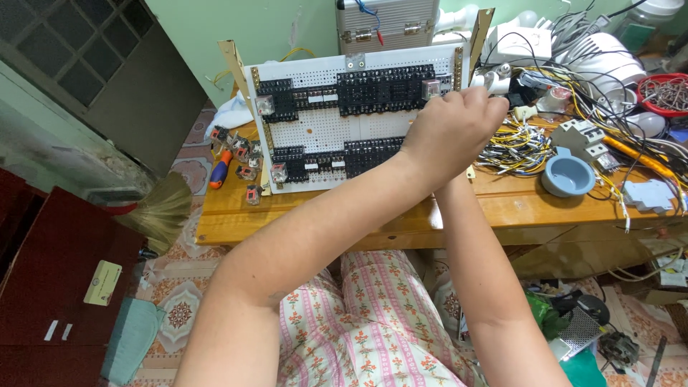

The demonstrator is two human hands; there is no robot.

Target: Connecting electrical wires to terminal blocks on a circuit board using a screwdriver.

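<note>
Seated person at a wooden table (502, 208), both forearms raised toward a white perforated panel (337, 132) standing near-upright on the tabletop. Left hand (451, 129) lies over the panel's right edge, approx. mid-height, fingers curled in; what they pinch, if anything, is hidden, so grip can't be told. Right hand is behind the left hand, only its forearm in view; finger state can't be told either.

Panel: two rows of black relay sockets (383, 86) w/ a few clear relays (266, 104) plugged in, upper-left, upper-right and lower-left. Brass-coloured strips run down both panel sides.

Left of panel, on the table: loose clear relays w/ orange bases (240, 154) and a screwdriver w/ red-blue handle (220, 169). Right of panel: bundle of yellow/white wires (516, 147), just beside the hands; a blue round dish (567, 174); grey breakers (584, 136); a red bowl of metal parts (663, 93) at far right. Behind the panel: a metal case (387, 25). On the floor at left: a broom (161, 208) and a dark red cabinet (50, 287).
</note>
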